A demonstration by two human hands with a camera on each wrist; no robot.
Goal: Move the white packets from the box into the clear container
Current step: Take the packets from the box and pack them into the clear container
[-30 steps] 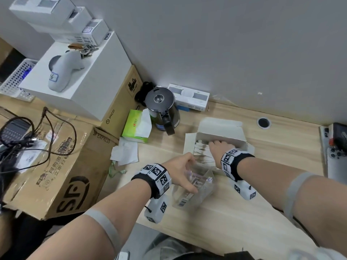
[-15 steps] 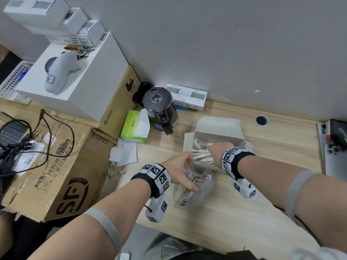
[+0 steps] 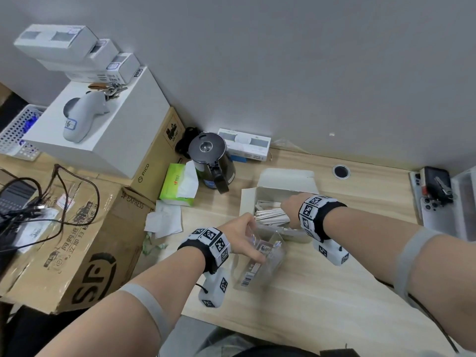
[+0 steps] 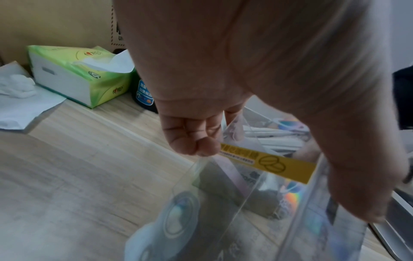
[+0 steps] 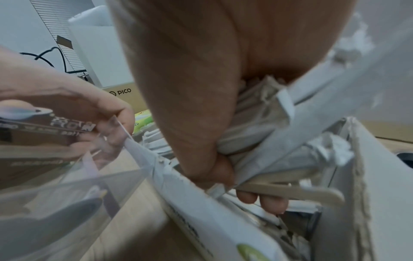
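Several white packets point(image 3: 270, 215) lie stacked flat in the open white box point(image 3: 286, 189) on the wooden desk point(image 3: 334, 292), long thin sachets with crimped, ragged ends, pale against the box wall. Right hand point(image 3: 292, 206) is down inside the box; the right wrist view shows its thumb and fingers point(image 5: 247, 196) curled tight round a bundle of packets point(image 5: 257, 141), clamped on several at once. Left hand point(image 3: 244, 235) pinches the rim of the clear container point(image 3: 262, 261), which sits just in front of the box, near wall touching or almost touching it. Left wrist view: fingertips point(image 4: 196, 143) closed on the thin transparent edge, thumb on the opposite side. Container is a clear plastic tub with printed stickers and a yellow label strip point(image 4: 268, 163); whether packets are already in it I cannot tell. Handling, as a guess: packets look very light, soft and bendy, slick-surfaced, likely to fan out and slip from a loose fist, so best taken round the middle of the bundle rather than by the ends. Container looks light and thin-walled, apt to skid or tip without the steadying pinch. Nearby: black kettle point(image 3: 211, 161), green tissue pack point(image 3: 177, 186).
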